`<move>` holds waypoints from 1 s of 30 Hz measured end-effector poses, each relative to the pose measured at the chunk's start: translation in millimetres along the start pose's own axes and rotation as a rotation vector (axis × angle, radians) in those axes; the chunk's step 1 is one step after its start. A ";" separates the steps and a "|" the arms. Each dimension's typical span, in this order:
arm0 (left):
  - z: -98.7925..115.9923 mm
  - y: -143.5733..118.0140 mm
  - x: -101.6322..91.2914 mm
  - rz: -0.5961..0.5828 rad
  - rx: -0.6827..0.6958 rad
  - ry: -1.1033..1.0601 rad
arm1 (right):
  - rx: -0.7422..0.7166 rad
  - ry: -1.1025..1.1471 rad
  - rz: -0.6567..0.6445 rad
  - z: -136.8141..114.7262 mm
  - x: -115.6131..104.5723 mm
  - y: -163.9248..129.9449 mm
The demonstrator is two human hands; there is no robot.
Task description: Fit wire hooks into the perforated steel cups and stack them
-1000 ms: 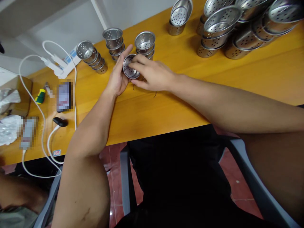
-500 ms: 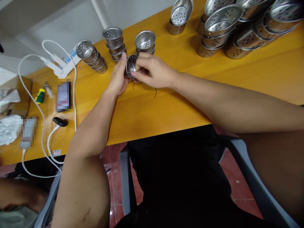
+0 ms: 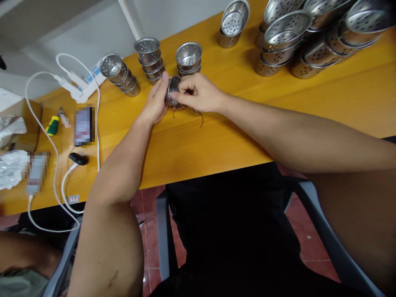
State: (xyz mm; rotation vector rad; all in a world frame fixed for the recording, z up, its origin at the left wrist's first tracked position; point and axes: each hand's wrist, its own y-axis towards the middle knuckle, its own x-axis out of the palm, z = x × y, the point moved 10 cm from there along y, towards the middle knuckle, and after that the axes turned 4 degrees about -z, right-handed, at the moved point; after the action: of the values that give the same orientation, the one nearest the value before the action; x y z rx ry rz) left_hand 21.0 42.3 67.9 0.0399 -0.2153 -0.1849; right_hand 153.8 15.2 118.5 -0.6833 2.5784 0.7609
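Note:
My left hand (image 3: 156, 101) is wrapped round a small perforated metal cup (image 3: 173, 88), tilted so its open mouth faces right and toward me. My right hand (image 3: 199, 93) is closed at the cup's right rim, thumb and forefinger pinching there; its other fingers are curled and partly hidden. Thin dark wires (image 3: 201, 117) lie on the table just below the hands; where they start is hidden. Just behind stand two stacks of like cups, a left stack (image 3: 147, 51) and a right stack (image 3: 188, 55).
Another cup stack (image 3: 116, 70) leans by a white power strip (image 3: 89, 84). More cups (image 3: 286, 35) crowd the back right. At left lie a phone (image 3: 83, 126), a green-and-yellow handle (image 3: 53, 125), white cables (image 3: 98, 144) and a black object (image 3: 78, 158). Another person's leg shows at lower left.
The held cup has shifted slightly right and turned, so its mouth looks narrower. My right hand has moved a little with it, and more of the wire shows below.

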 end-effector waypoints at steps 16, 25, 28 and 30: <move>3.2 -6.7 3.4 -0.005 -0.010 0.025 | 0.060 -0.041 -0.006 3.1 0.6 0.0; 3.3 -3.7 2.6 -0.022 0.009 0.034 | -0.001 -0.003 -0.015 6.2 -0.6 2.1; 2.3 -5.5 -1.0 0.016 -0.007 0.056 | -0.026 0.036 -0.056 6.1 -3.2 -0.3; 1.9 -6.0 -2.6 0.033 -0.016 0.049 | -0.030 0.058 -0.101 3.8 -4.0 -2.9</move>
State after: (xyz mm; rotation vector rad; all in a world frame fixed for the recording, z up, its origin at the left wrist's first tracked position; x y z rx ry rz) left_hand 17.1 36.9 68.8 0.0250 -0.1651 -0.1522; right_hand 159.4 16.6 116.2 -0.8497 2.5665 0.7595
